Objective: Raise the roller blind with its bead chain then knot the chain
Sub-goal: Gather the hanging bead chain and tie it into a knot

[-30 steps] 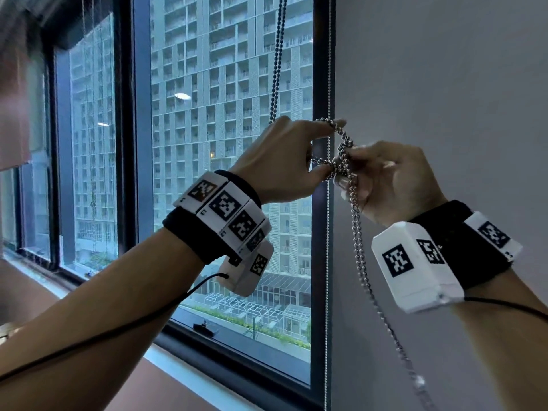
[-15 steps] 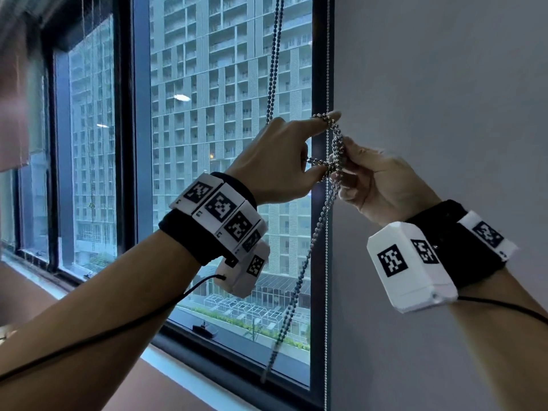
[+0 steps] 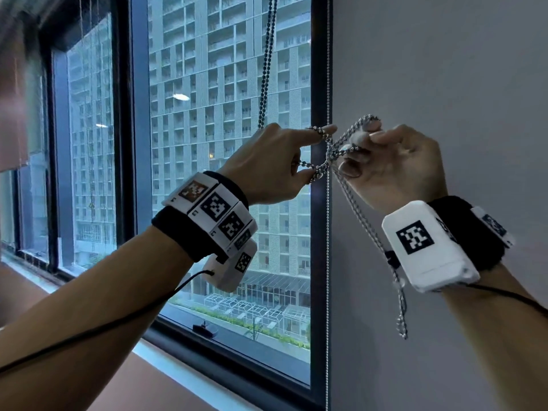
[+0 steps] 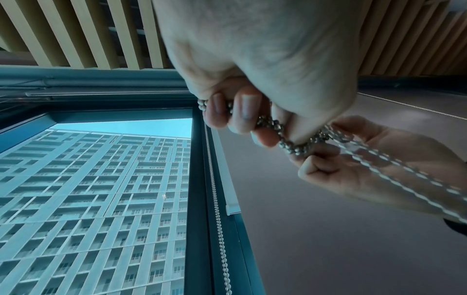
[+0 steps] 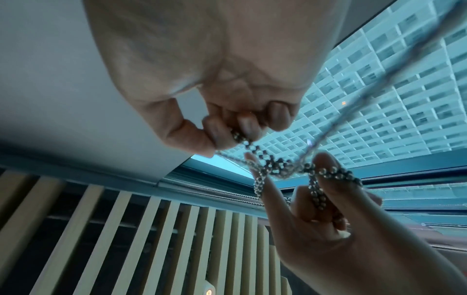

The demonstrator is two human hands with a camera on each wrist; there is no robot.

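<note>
The metal bead chain hangs down from above in front of the window. My left hand holds a loop of it stretched between index finger and thumb. My right hand pinches another loop just to the right. The strands cross in a loose tangle between the hands, and the free tail dangles past my right wrist. In the right wrist view the right hand pinches the chain, which wraps round the left hand's fingers. In the left wrist view curled fingers hold the chain.
A second, thin bead chain hangs straight along the dark window frame. A flat grey surface fills the right side. The window glass is uncovered, with a sill below. A slatted ceiling is overhead.
My hands have drawn apart, the right one moving right with its loop. The loose tail has swung from below the left hand over to the right wrist.
</note>
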